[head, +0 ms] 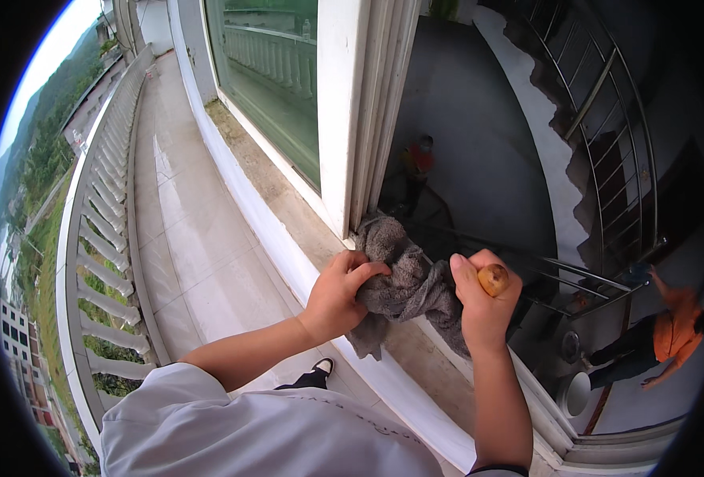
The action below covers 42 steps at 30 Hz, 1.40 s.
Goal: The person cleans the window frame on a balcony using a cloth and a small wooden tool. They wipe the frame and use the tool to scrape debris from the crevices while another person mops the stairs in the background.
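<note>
A bunched grey-brown towelling cloth (408, 280) lies over the lower track and sill of the window, against the foot of the white window frame (337, 119). My left hand (343, 292) grips the cloth's near side, thumb and fingers pressed into its folds. In my right hand (488, 304) is an upright wooden handle (494, 280), its rounded end showing above the fist. The tool's other end is hidden by the hand and the cloth, so its kind cannot be told. Part of the cloth touches the right fist.
Green sliding glass (268, 77) stands left of the opening. A tiled balcony floor (191, 268) runs along a white balustrade (104, 214). Through the window, a stairwell has a metal railing (608, 119), a person in orange (677, 331), another person (419, 164) and a white bucket (576, 395).
</note>
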Available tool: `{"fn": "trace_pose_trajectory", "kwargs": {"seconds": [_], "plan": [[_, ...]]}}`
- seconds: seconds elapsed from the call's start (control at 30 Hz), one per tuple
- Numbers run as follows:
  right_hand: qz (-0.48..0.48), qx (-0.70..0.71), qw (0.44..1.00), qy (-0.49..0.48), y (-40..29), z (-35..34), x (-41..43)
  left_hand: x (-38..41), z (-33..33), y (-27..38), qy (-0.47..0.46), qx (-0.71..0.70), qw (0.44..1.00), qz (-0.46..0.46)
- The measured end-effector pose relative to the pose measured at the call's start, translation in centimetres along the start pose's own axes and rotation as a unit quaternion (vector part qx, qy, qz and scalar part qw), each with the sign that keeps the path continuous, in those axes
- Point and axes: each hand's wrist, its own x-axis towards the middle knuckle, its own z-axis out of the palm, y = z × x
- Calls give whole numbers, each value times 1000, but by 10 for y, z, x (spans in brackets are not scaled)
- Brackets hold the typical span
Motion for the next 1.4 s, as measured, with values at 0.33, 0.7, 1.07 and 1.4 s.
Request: {"fn": "trace_pose_trajectory", "kwargs": {"seconds": [0.33,0.7,1.07,1.4], "plan": [[-167,-345,922,-50,-30,-64,-72,22,-41,31,150,51,975,157],[148,-134,953,-226,-51,-58,-72,37,-85,56,306,13,935,179],[210,170,900,-342,-15,-65,-57,28,-102,27,360,-54,923,124],[-190,-24,964,-186,-34,-37,-45,2,-104,-1,317,20,945,73]]}}
